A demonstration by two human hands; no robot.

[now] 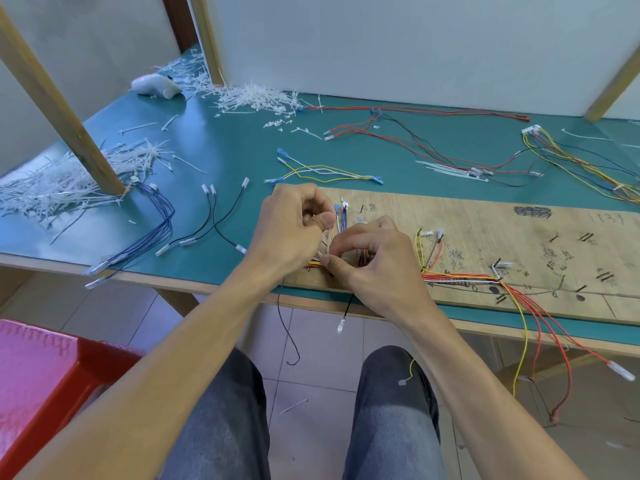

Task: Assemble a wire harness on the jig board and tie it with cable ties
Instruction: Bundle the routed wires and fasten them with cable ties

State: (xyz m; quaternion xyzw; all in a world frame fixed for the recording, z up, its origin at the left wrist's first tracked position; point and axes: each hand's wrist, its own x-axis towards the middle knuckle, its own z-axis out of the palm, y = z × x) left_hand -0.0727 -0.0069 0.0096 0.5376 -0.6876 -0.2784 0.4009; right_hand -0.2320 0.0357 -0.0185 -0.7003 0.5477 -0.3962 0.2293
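Note:
A wooden jig board lies on the green table near its front edge. A harness of red, yellow and white wires runs along the board's near side and hangs off the table at the right. At the board's left end my left hand pinches the tail of a white cable tie between thumb and fingers. Just to the right, my right hand pinches the wire bundle where the tie wraps it. The tie's head is hidden by my fingers.
Heaps of white cable ties lie at the back and a second heap of ties at the left. Loose wire sets lie around: blue wires, black wires, yellow-white wires, red-black wires, a multicolour harness. A wooden post stands at the left; a red stool is below.

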